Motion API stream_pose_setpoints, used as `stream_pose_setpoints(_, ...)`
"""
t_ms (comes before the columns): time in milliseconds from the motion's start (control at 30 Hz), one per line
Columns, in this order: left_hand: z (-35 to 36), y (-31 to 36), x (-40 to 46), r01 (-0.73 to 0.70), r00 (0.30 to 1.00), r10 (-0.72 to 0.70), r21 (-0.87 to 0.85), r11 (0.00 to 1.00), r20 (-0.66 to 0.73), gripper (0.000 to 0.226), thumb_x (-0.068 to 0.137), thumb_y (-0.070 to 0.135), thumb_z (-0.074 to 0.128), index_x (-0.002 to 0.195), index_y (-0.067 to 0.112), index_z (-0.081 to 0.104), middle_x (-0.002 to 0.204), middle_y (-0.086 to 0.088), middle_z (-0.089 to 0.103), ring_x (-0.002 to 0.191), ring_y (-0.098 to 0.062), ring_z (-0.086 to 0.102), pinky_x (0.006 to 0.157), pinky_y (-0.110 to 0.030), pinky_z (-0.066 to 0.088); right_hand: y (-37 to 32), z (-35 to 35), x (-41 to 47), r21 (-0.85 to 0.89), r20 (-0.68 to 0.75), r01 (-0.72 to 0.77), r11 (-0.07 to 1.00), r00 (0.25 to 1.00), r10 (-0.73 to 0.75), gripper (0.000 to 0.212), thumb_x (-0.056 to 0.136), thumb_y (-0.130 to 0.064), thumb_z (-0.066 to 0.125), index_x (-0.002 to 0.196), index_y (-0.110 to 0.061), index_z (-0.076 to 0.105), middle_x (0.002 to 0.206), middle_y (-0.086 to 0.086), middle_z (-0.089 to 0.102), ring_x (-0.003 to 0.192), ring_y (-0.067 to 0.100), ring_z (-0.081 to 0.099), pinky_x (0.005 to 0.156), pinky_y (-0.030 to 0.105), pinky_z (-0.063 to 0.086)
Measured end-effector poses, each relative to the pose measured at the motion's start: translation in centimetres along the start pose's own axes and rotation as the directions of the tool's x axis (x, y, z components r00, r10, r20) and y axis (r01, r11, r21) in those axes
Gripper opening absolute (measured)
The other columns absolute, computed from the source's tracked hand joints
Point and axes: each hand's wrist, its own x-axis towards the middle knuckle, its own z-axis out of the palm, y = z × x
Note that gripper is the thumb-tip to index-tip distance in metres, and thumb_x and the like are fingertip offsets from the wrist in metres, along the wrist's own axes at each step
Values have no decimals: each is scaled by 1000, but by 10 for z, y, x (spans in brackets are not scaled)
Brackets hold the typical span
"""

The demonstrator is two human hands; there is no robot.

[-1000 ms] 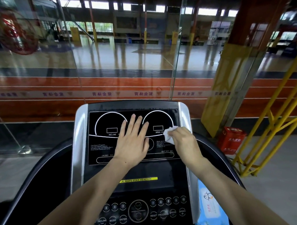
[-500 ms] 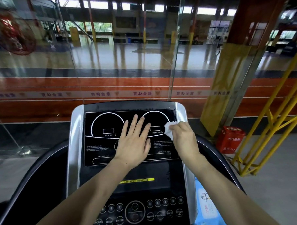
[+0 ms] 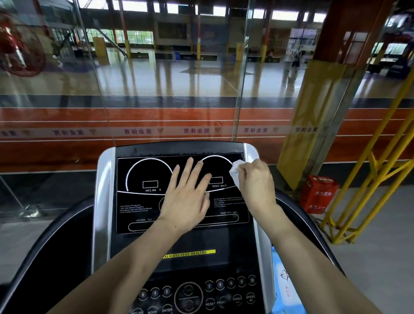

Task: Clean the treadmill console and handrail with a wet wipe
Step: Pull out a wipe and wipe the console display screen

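Your left hand (image 3: pixel 187 200) lies flat and open on the black treadmill screen (image 3: pixel 141 197). Your right hand (image 3: pixel 255 183) squeezes a crumpled white wet wipe (image 3: pixel 235 171) against its top right corner.

Dim hall, daylight from high rear windows (image 3: pixel 133 5); glossy wooden floor (image 3: pixel 174 77) glares; wide-angle bending at edges, slight softness throughout

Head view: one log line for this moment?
right hand: wipe pinched, on console top-right corner | left hand: flat, bracing mid-panel | handrail: untouched
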Motion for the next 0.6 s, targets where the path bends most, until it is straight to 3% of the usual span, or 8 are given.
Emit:
stream_pose_setpoints(100, 0, 1, 0, -7, 1000, 7, -4, 1000, 3, 54, 104, 40, 34, 152, 19, 46, 170, -13, 28, 162, -34, 7, 129, -58, 12, -5, -1, 27, -8, -28, -44, 999, 999, 43, 22, 83, 7, 60, 62, -2, 58, 68, 7, 40, 68, 34, 51, 53, 34, 32)
stream_pose_setpoints(200, 1, 3, -1, -15, 1000, 15, -10, 1000, -1, 54, 104, 40, 32, 151, 18, 47, 169, -14, 30, 162, -35, 9, 129, -58, 13, -10, 0, 35, 21, -7, -77, 997, 997, 77, 19, 85, 5, 57, 67, 2, 59, 71, 14, 48, 71, 36, 52, 53, 37, 37)
stream_pose_setpoints(300, 2, 5, -4, -6, 1000, 6, -3, 1000, -5, 53, 105, 40, 33, 151, 18, 47, 169, -14, 30, 162, -34, 9, 129, -58, 14, -6, -1, 20, 44, -26, -93, 995, 995, 95, 17, 85, 6, 60, 68, 3, 62, 69, 10, 41, 68, 36, 52, 53, 36, 36)
stream_pose_setpoints(400, 5, 5, -13, 8, 1000, -8, -14, 1000, 6, 53, 105, 41, 34, 152, 19, 47, 170, -13, 28, 162, -33, 9, 128, -58, 15, 0, 3, -11, 9, -80, -44, 999, 996, 45, 14, 75, 15, 67, 71, 2, 66, 67, 12, 47, 65, 34, 52, 52, 34, 42)
stream_pose_setpoints(600, 10, 3, -29, -4, 1000, 4, -6, 1000, 19, 52, 104, 40, 32, 150, 21, 48, 170, -11, 28, 162, -33, 7, 129, -58, 13, 11, 4, -51, -13, 24, 86, 996, 996, -86, 27, 69, 15, 69, 89, -3, 74, 77, 7, 52, 71, 27, 48, 59, 37, 46)
